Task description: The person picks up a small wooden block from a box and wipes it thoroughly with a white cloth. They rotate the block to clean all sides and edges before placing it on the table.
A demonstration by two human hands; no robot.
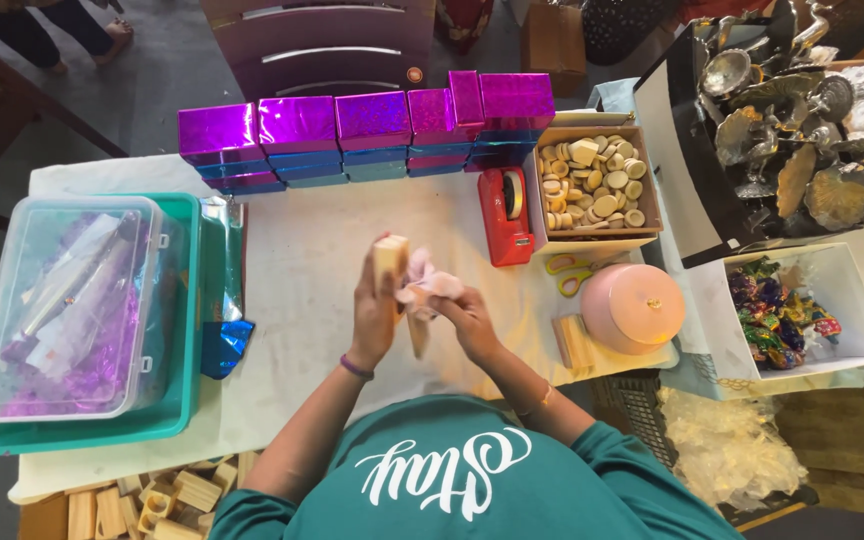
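White-covered table [302,300] is noted. At centre, a wooden block [390,258] is gripped by the left hand [374,318] and wiped with a pink cloth [430,285] clutched in the right hand [457,315]. Wiping appears under way; turning to unwiped faces is judged necessary. Red tape dispenser [505,215] stands at two o'clock.

A red tape dispenser [505,215] stood near the middle of the white-covered table [292,290]. Just behind it ran a row of shiny purple boxes [367,122] stacked on blue ones. Right beside the dispenser sat a cardboard box of round wooden pieces [594,187], and in front of that box lay yellow-handled scissors [570,272] and a pink round lidded container [634,307]. Farther right of the dispenser stood a white box of wrapped sweets [784,312] and a tray of silver ornaments [792,120]. Well to the dispenser's left, a clear plastic tub [67,305] rested in a teal tray [184,400].
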